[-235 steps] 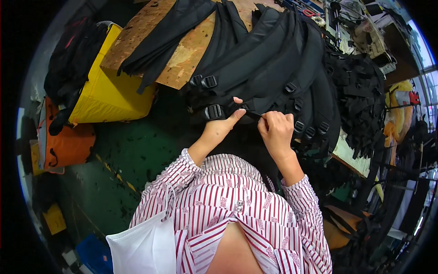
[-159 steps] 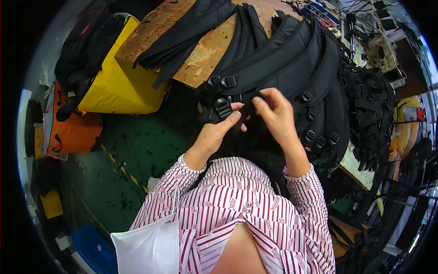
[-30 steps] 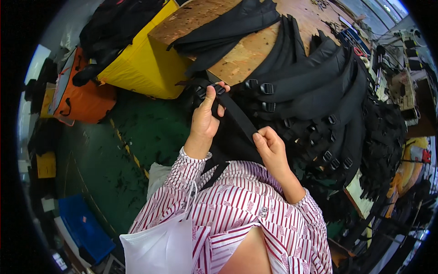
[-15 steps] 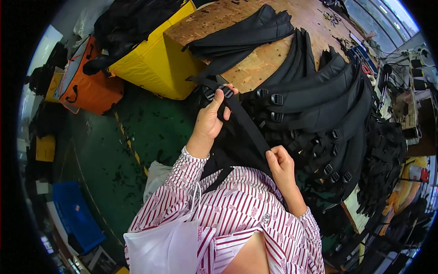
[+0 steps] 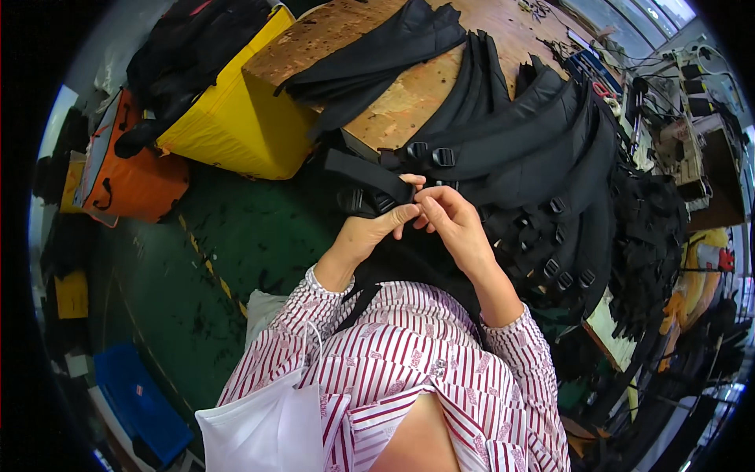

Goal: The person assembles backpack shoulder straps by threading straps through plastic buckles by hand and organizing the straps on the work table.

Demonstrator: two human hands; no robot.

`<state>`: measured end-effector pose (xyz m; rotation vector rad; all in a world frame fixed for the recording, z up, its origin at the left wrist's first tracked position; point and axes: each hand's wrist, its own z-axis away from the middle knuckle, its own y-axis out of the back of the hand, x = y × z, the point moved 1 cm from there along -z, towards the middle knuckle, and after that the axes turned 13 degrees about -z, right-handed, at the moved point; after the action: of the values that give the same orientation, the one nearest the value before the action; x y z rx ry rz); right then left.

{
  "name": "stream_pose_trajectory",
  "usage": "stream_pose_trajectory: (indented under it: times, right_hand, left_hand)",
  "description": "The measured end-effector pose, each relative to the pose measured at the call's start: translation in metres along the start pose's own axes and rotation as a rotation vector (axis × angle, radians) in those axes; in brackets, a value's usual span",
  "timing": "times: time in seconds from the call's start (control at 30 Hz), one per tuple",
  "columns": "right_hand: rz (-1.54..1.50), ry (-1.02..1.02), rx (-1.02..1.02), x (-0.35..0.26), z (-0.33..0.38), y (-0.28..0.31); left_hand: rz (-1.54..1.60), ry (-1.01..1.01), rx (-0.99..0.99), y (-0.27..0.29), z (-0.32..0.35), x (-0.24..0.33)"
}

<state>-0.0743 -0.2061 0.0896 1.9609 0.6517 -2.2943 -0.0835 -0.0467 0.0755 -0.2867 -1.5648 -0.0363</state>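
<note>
My left hand (image 5: 363,234) is closed on a black webbing strap, its thumb pointing right. A loop of the wide black webbing (image 5: 363,171) arches above that hand, and black plastic buckles (image 5: 384,203) show just past the thumb. My right hand (image 5: 458,226) meets the left at the fingertips, its thumb and forefinger pinched together. What lies between the right fingers is too small and covered to make out. Just beyond both hands, padded black shoulder straps (image 5: 535,134) with buckles (image 5: 443,157) are heaped over the edge of a wooden table (image 5: 401,102).
A yellow bin (image 5: 236,118) filled with black fabric stands at the table's left. Farther left are an orange bin (image 5: 141,173) and a blue plastic container (image 5: 141,401). Black scraps litter the green floor (image 5: 189,299). Another dark strap pile (image 5: 649,244) hangs at right.
My right hand has moved up and left from the strap's lower length to the left hand's fingertips. The left hand is lower, and the webbing now loops above it. The view has shifted slightly.
</note>
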Motion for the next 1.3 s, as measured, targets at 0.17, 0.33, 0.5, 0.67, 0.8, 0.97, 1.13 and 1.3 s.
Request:
stream_pose_trajectory:
  times: [0.17, 0.33, 0.5, 0.67, 0.8, 0.97, 1.13, 1.3]
  right_hand:
    - [-0.178, 0.007, 0.026, 0.009, -0.001, 0.0]
    - [-0.03, 0.025, 0.075, 0.029, -0.001, 0.009]
    - [0.04, 0.056, 0.082, 0.033, 0.007, -0.001]
    - [0.112, 0.039, 0.054, 0.029, 0.008, 0.001]
    - [-0.105, 0.056, 0.06, 0.031, 0.009, 0.002]
    - [-0.279, 0.038, 0.106, 0.024, 0.01, 0.006]
    - [-0.156, 0.044, 0.157, 0.001, 0.015, 0.024]
    - [0.269, 0.03, 0.035, 0.008, 0.022, 0.024]
  left_hand:
    - [0.023, 0.087, -0.019, -0.003, 0.001, -0.012]
    - [0.051, 0.064, -0.001, -0.003, -0.001, -0.017]
    - [0.123, 0.049, -0.072, 0.002, -0.003, -0.022]
    - [0.125, 0.064, -0.022, 0.0, -0.001, -0.016]
    - [0.079, 0.087, -0.025, -0.005, 0.001, -0.012]
    - [0.052, 0.106, -0.048, -0.005, 0.001, -0.008]
    - [0.166, 0.112, 0.295, 0.037, -0.002, -0.018]
    - [-0.075, 0.092, -0.012, 0.024, 0.008, 0.003]
